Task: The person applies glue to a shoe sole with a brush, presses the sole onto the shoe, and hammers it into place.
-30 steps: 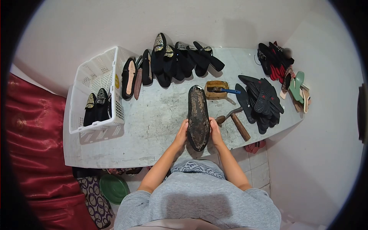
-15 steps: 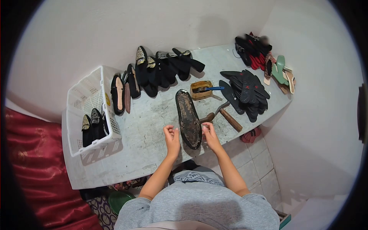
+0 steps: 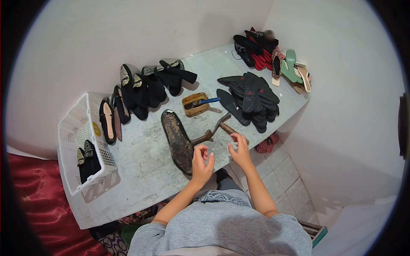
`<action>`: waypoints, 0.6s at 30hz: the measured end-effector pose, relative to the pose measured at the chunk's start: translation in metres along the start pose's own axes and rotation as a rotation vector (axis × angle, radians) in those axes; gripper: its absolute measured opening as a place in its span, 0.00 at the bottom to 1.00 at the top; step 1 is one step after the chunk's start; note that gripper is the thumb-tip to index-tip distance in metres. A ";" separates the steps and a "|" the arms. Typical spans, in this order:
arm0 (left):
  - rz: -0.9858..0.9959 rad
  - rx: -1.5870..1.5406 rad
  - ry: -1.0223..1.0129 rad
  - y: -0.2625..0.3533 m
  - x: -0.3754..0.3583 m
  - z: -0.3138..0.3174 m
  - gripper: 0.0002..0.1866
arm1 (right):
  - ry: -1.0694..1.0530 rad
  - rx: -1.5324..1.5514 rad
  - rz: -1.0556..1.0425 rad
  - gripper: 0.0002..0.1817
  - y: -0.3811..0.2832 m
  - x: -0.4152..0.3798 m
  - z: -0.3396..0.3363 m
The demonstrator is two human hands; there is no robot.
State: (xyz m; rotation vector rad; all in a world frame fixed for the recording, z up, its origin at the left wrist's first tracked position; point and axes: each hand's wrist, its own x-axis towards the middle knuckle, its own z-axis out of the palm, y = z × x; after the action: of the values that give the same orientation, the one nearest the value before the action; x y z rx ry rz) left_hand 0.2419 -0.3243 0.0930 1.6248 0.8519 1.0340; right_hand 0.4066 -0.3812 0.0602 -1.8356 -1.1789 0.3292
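My left hand (image 3: 202, 165) hovers at the near right edge of a dark, shoe-shaped piece (image 3: 176, 138) with a worn, flaking upper face, lying on the table. Its fingers curl loosely with the thumb apart, and nothing shows in them. My right hand (image 3: 241, 151) is open and bare, its fingertips over the end of a wooden handle (image 3: 229, 129). Beside that handle lies a hammer-like tool with a rounded wooden part (image 3: 202, 137) and a dark metal part (image 3: 220, 123). A yellowish box (image 3: 195, 112) behind them holds a blue-handled brush (image 3: 209, 101).
Black soles (image 3: 252, 96) are heaped at the right of the table (image 3: 136, 158). Black shoes (image 3: 141, 96) line the wall side. A white basket (image 3: 102, 147) with shoes stands left. Red-and-black footwear (image 3: 258, 53) and green sandals (image 3: 291, 68) lie at the far corner.
The view has swung to the right, so the table's contents sit further left. My hands have shifted right relative to the shoe-shaped piece, the right one now by the wooden handle.
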 end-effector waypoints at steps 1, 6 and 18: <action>-0.046 -0.006 -0.019 -0.001 0.004 0.011 0.12 | 0.049 -0.020 -0.094 0.20 0.014 0.013 -0.004; -0.102 0.004 -0.011 -0.019 0.031 0.076 0.12 | 0.079 -0.382 -0.219 0.26 0.060 0.080 -0.033; -0.117 0.145 0.060 -0.053 0.078 0.156 0.12 | -0.015 -0.826 -0.530 0.25 0.141 0.152 -0.034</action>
State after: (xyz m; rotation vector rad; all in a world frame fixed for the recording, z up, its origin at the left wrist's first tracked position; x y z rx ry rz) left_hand 0.4128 -0.2974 0.0371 1.6492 1.0707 0.9619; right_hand 0.5883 -0.2936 0.0025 -2.0624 -1.9306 -0.5252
